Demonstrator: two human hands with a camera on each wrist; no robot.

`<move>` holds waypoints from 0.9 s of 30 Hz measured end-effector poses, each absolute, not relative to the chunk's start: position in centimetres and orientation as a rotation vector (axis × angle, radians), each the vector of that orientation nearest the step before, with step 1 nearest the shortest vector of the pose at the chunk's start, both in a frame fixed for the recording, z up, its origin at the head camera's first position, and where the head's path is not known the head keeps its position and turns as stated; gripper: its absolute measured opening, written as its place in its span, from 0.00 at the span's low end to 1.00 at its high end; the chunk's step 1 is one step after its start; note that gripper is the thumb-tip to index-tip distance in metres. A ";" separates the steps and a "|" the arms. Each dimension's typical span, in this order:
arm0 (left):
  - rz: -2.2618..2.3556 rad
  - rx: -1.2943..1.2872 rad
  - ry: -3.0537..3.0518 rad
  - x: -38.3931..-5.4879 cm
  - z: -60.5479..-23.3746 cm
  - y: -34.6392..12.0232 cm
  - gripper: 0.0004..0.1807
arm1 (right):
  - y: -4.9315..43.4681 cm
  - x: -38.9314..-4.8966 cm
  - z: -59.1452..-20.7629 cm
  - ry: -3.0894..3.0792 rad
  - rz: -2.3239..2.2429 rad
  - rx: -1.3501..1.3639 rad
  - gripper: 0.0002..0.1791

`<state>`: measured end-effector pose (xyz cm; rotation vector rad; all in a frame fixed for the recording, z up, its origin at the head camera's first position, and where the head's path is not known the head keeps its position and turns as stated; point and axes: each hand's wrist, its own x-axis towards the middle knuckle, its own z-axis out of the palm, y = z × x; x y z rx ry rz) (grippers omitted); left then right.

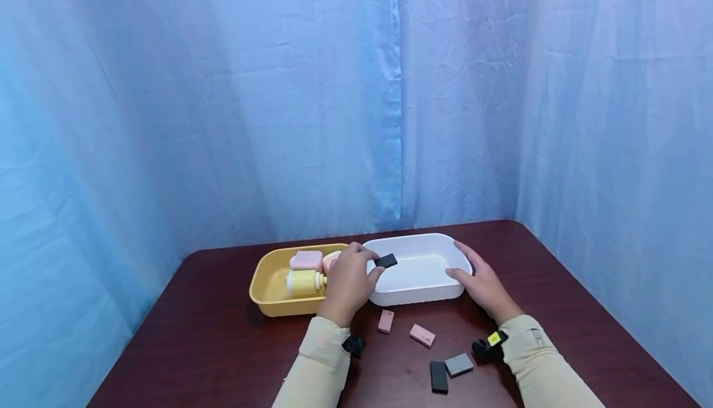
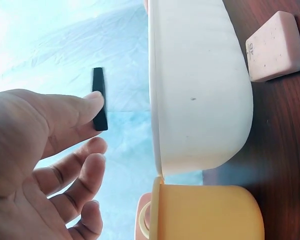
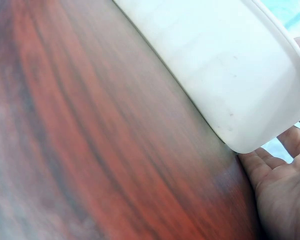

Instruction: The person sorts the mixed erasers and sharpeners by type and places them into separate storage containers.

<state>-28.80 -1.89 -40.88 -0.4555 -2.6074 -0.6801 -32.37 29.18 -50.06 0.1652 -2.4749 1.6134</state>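
Between thumb and forefinger, my left hand [image 1: 351, 279] pinches a small flat black block [image 1: 386, 260], also seen edge-on as a thin black block [image 2: 99, 100] in the left wrist view. It overlaps the left end of a white plastic tub [image 1: 412, 298] in the head view; that wrist's view puts it above the rim level. At the tub's other end, my right hand [image 1: 483, 284] holds the rim, thumb over the inside and fingers along the outer wall. The right wrist view shows those fingers [image 3: 260, 167] by the tub's lower corner.
A yellow tub [image 1: 260, 293] adjoins the white one, holding a pink container [image 1: 306, 260] and a yellow bottle [image 1: 303, 283]. Nearer on the dark wood table lie two pink blocks [image 1: 422, 335], a grey block [image 1: 459, 364] and another black block [image 1: 438, 377]. Blue curtains [image 1: 312, 104] enclose the table.
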 end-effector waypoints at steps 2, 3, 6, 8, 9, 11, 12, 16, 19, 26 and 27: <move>-0.678 -0.461 -2.610 -28.8 -41.0 -1.8 0.13 | 29.3 -32.4 -50.1 -2.475 1.611 0.163 0.44; -0.675 -0.464 -2.608 -28.8 -41.0 -1.8 0.13 | 29.3 -32.4 -50.1 -2.475 1.613 0.163 0.44; -0.654 -0.460 -2.599 -28.9 -41.2 -1.8 0.13 | 29.3 -32.4 -50.1 -2.480 1.613 0.165 0.44; -0.641 -0.453 -2.598 -29.0 -41.4 -1.7 0.12 | 29.3 -32.5 -50.1 -2.480 1.614 0.167 0.44; -0.636 -0.451 -2.596 -29.0 -41.4 -1.7 0.12 | 29.3 -32.5 -50.1 -2.481 1.615 0.168 0.44; -0.626 -0.445 -2.602 -29.0 -41.5 -1.8 0.12 | 29.3 -32.5 -50.1 -2.479 1.617 0.168 0.44; -0.621 -0.446 -2.603 -29.1 -41.5 -1.8 0.12 | 29.2 -32.5 -50.1 -2.479 1.617 0.167 0.44; -0.609 -0.450 -2.621 -29.0 -41.5 -1.7 0.12 | 29.3 -32.6 -50.2 -2.481 1.613 0.163 0.44; -0.605 -0.453 -2.632 -29.0 -41.5 -1.7 0.11 | 29.3 -32.7 -50.2 -2.479 1.610 0.165 0.44; -0.594 -0.472 -2.626 -29.0 -41.6 -1.8 0.11 | 29.3 -32.7 -50.3 -2.475 1.612 0.161 0.44; -0.600 -0.470 -2.631 -29.0 -41.6 -1.8 0.10 | 29.3 -32.7 -50.3 -2.477 1.610 0.160 0.44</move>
